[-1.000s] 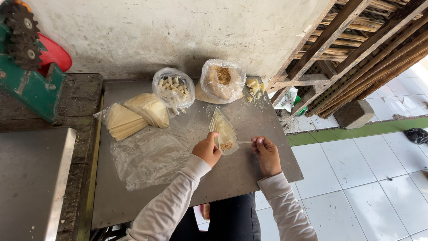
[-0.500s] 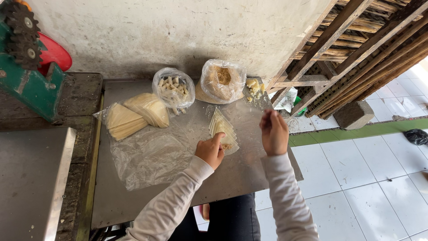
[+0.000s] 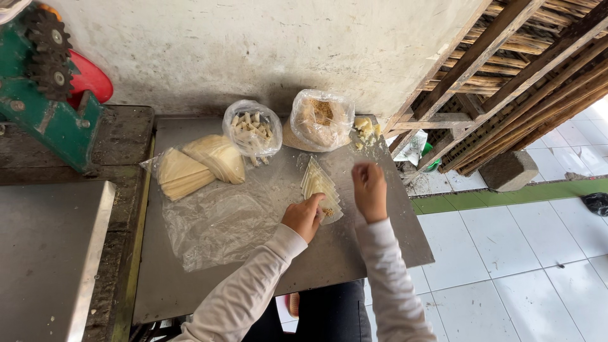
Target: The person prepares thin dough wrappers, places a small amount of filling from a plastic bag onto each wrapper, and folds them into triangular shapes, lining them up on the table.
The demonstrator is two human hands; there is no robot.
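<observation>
Pale wrappers point(image 3: 320, 187) — left hand point(image 3: 304, 216) pressing; right hand point(image 3: 370, 190) loosely curled, seemingly empty.

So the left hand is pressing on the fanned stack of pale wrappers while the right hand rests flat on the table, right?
Not quite. In the head view the right hand is raised above the table, not resting flat on it. The left hand does press on the fanned stack of pale wrappers.

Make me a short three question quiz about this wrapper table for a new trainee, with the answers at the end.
1. True or false: the left hand rests on the wrapper stack.
2. Which bag sits nearer the wall corner on the right: A, the bag of sticks, or B, the crumb bag?
3. Is the right hand on the table or raised?
Key: 1 true; 2 B; 3 raised.
</observation>
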